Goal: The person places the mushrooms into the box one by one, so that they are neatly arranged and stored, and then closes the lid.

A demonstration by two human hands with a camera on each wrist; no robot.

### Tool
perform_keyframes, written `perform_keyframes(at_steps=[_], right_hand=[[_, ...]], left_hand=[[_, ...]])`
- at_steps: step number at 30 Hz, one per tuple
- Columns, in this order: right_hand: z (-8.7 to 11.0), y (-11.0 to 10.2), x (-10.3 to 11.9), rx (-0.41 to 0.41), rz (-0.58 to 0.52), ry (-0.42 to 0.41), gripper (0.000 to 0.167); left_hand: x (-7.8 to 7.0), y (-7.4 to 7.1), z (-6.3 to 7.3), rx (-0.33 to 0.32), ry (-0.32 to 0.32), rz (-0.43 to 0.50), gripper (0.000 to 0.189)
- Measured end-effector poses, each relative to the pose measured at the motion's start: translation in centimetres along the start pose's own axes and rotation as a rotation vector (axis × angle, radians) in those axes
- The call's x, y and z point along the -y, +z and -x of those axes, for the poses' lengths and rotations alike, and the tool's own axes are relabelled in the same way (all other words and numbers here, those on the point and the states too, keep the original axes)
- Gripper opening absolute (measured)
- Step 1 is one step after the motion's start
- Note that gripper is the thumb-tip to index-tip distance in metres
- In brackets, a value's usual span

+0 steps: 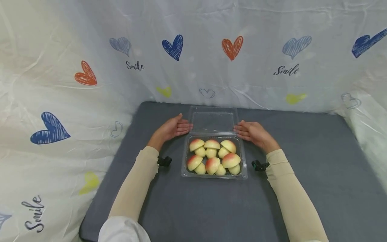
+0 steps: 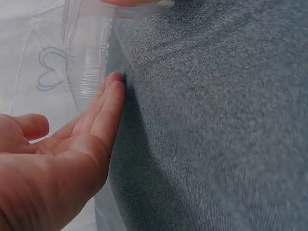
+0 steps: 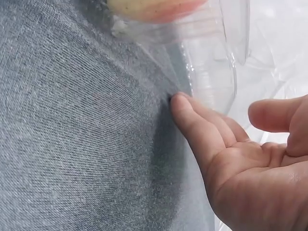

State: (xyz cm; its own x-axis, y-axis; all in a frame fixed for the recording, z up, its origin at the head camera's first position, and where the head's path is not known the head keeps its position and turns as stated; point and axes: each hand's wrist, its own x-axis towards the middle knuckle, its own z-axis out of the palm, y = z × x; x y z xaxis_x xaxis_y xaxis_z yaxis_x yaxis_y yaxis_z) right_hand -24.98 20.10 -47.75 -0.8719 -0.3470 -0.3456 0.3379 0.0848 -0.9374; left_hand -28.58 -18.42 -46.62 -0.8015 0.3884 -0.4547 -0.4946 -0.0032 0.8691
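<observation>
A clear plastic clamshell box (image 1: 244, 169) lies with its lid (image 1: 214, 121) swung back toward the wall. Inside are several mushroom-shaped pieces (image 1: 211, 144), pale yellow with red-blushed caps, set in two rows. My left hand (image 1: 173, 128) is at the lid's left side, fingers extended and their tips right at its edge. At the opposite side, my right hand (image 1: 254, 132) mirrors it, palm turned inward. Both thumbs stand apart from the fingers in the wrist views, where the clear lid wall (image 2: 89, 72) appears just beyond the left fingertips.
The box sits on a table covered with dark grey cloth (image 1: 193, 208). Behind it and to the left hangs a white sheet (image 1: 199, 74) printed with hearts and "Smile". A small black device (image 1: 164, 161) is by the left wrist, another (image 1: 260, 165) by the right.
</observation>
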Motion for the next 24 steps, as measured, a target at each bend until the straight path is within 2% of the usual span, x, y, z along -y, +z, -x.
perform_keyframes(at_steps=[6, 16, 24], right_hand=[[-0.1, -0.1, 0.2, 0.018, -0.001, -0.003, 0.055], [0.0, -0.2, 0.7, -0.008, 0.027, -0.035, 0.057], [0.6, 0.4, 1.7, -0.067, -0.013, -0.083, 0.059]], left_hand=[[0.1, 0.0, -0.2, 0.012, 0.008, 0.008, 0.060], [-0.2, 0.5, -0.2, 0.008, 0.062, 0.019, 0.058], [-1.3, 1.6, 0.6, -0.020, 0.125, -0.045, 0.058]])
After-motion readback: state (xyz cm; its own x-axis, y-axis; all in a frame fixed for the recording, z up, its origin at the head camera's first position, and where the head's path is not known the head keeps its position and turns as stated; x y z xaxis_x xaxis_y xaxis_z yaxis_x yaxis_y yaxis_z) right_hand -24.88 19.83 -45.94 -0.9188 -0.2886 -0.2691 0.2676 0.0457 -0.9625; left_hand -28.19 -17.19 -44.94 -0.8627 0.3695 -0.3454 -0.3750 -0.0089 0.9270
